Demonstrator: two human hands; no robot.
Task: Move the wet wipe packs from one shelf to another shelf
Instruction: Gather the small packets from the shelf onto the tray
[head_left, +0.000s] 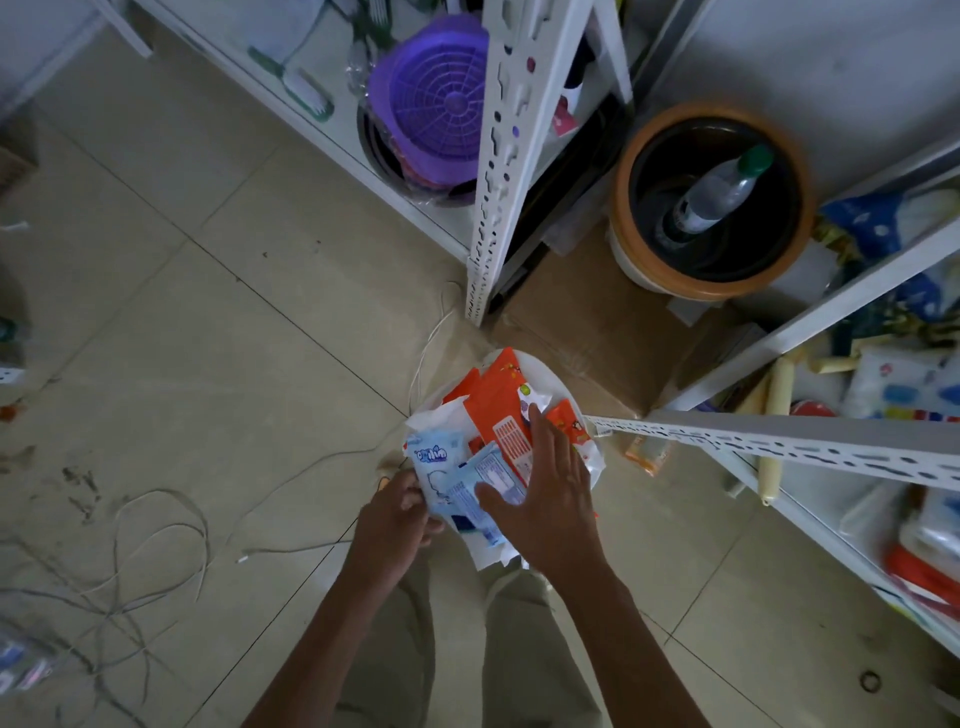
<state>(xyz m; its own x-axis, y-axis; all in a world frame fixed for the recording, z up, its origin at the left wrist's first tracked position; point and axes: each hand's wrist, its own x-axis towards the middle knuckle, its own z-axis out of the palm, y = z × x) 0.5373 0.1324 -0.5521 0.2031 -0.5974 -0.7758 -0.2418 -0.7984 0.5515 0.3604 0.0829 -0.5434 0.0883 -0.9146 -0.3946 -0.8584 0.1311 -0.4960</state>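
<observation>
Several wet wipe packs are piled on a white round plate (551, 375) held above the floor. Blue and white packs (439, 465) lie at the left of the pile, orange packs (493, 402) at the back. My left hand (397, 512) grips the plate's near left edge together with a blue pack. My right hand (545, 483) lies flat on top of the pile, fingers spread, pressing on the packs. The plate's near part is hidden under my hands.
A white metal shelf unit (498, 156) with purple baskets (436, 98) stands ahead. Another white shelf (779, 441) with packaged goods is at right. Between them sit a cardboard box (597, 322) and an orange-rimmed bucket (711, 202) holding a bottle. Loose cables (156, 545) lie on the tiled floor at left.
</observation>
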